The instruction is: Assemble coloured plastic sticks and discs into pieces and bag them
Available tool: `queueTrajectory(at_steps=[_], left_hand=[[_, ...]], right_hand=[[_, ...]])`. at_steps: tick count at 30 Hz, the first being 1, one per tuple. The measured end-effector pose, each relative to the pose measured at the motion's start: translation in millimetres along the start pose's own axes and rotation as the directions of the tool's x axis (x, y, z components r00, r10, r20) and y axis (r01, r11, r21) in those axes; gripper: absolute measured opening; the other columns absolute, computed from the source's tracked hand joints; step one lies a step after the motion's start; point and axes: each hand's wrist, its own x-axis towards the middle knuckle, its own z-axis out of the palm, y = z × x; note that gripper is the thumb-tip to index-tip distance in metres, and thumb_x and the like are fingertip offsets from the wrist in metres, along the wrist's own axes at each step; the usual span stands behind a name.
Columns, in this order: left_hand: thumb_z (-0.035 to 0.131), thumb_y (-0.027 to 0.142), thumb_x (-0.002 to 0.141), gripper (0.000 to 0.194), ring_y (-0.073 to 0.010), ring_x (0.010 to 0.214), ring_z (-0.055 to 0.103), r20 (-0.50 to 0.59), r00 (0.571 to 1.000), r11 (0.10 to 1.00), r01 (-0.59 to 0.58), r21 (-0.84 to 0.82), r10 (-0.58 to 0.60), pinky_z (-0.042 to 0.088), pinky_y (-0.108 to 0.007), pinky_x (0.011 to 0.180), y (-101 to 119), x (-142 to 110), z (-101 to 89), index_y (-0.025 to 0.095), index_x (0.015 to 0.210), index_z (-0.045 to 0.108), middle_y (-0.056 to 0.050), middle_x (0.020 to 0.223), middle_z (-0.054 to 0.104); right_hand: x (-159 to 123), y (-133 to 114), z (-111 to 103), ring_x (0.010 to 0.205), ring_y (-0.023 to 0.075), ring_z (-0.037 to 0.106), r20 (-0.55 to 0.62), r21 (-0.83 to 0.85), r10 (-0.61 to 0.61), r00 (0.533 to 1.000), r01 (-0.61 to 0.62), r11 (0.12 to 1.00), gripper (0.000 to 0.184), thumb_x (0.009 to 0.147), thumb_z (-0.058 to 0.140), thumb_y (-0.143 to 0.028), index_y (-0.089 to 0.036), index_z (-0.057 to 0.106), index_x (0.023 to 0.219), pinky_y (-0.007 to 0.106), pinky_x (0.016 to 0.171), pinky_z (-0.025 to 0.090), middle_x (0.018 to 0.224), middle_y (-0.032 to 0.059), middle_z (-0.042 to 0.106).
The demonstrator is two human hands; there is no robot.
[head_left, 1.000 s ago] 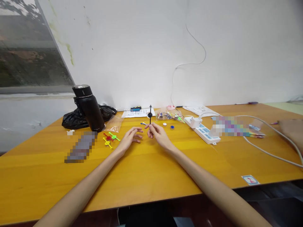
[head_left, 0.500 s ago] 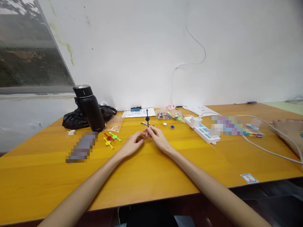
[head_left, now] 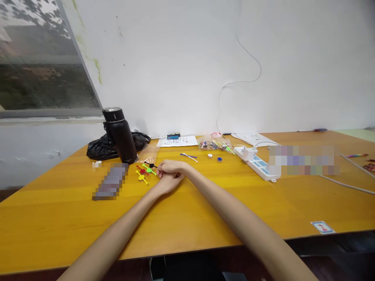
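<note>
My right hand (head_left: pixel 172 167) reaches across and over my left one, its fingers closed at the tail end of a black arrow spinner (head_left: pixel 151 165). That spinner lies among a green (head_left: pixel 149 170), a red (head_left: pixel 142 171) and a yellow arrow spinner (head_left: pixel 141 177) on the table. Beneath it, my left hand (head_left: pixel 169 183) rests near the tabletop, its fingers mostly hidden by the right hand. Behind the hands, a blue arrow (head_left: pixel 184 155) and a white arrow (head_left: pixel 191 157) lie crossed. Farther right are a white round piece (head_left: pixel 210 155) and a blue round piece (head_left: pixel 219 159).
A black bottle (head_left: pixel 120 134) stands at the left before a black plastic bag (head_left: pixel 98 148), with a blurred flat object (head_left: pixel 111 181) nearer. A power strip (head_left: pixel 259 164) with cables lies right. Behind are a screwdriver (head_left: pixel 173 136), papers (head_left: pixel 183 141) and a bag of small parts (head_left: pixel 213 143).
My right hand has moved left over my left hand, bringing the black arrow spinner from upright down beside the coloured ones. The other person's hand at the right has left the view.
</note>
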Motion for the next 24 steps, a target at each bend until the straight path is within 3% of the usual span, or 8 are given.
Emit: queueTrajectory(at_steps=[10,15,20,24], left_hand=[[0.063,0.035,0.081,0.03,-0.0402,0.122,0.058,0.01,1.0,0.996,0.015,0.085,-0.016,0.038,-0.049,0.11,8.4,-1.7,-2.6,0.019,0.106,0.071,-0.014,0.124,0.069],[0.06,0.035,0.083,0.032,-0.0386,0.124,0.057,0.034,0.999,0.996,0.006,0.088,-0.009,0.037,-0.049,0.112,11.0,-2.7,-4.2,0.019,0.109,0.07,-0.014,0.127,0.068],[0.063,0.034,0.08,0.022,-0.0394,0.127,0.054,0.011,1.0,1.0,-0.007,0.01,0.007,0.032,-0.049,0.115,11.5,-3.0,-4.6,0.022,0.097,0.071,-0.012,0.114,0.073],[0.065,0.035,0.078,0.025,-0.0398,0.128,0.054,0.016,1.0,1.0,-0.018,-0.012,0.018,0.031,-0.05,0.116,11.9,-2.9,-5.5,0.022,0.098,0.071,-0.012,0.115,0.073]], right_hand=[[8.5,1.0,-2.6,0.07,0.0183,0.06,0.013,-0.184,0.069,0.998,-0.065,0.981,0.025,0.079,0.056,-0.013,-0.016,0.06,0.055,0.027,0.067,0.05,0.063,0.0031,0.065],[9.4,-1.3,-3.7,0.072,0.0204,0.061,0.007,-0.205,0.077,0.997,-0.074,0.976,0.028,0.081,0.053,-0.012,-0.016,0.058,0.053,0.032,0.072,0.051,0.063,0.0039,0.064],[11.8,0.9,-4.9,0.071,0.0208,0.061,0.001,-0.205,0.08,0.997,-0.078,0.976,0.032,0.081,0.054,-0.012,-0.017,0.056,0.05,0.033,0.073,0.052,0.06,0.0038,0.063],[13.5,5.2,-4.2,0.065,0.0206,0.061,-0.076,-0.16,0.026,0.997,-0.038,0.986,0.031,0.082,0.057,-0.014,-0.018,0.06,0.051,0.034,0.069,0.053,0.057,0.004,0.063]])
